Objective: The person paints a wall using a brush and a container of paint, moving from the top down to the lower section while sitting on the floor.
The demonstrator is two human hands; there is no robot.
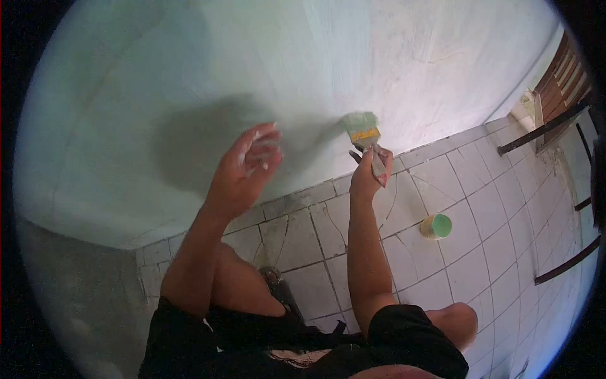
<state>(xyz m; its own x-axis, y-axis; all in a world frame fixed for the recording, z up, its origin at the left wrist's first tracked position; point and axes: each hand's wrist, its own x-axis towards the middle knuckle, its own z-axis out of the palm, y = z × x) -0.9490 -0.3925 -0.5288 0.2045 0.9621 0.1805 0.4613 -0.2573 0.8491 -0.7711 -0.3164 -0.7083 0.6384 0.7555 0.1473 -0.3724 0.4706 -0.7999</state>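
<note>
My right hand (371, 172) grips a paintbrush (364, 134) by its handle. The brush has a yellow band and wide bristles coated in pale green, and they appear to be against the wall (303, 76). My left hand (249, 164) is raised in front of the wall to the left of the brush. Its fingers are curled but apart, with whitish smears on them and nothing visible in them. On the tiled floor to the right stands a small tub (435, 226) with a light green top surface, probably paint.
Tiled floor (470, 265) with cracked, stained tiles runs along the wall base. Dark bars (543, 131) and a brown wooden slatted piece (564, 76) are at the right edge. A grey surface (69, 284) lies at the lower left. My bent knees are below my arms.
</note>
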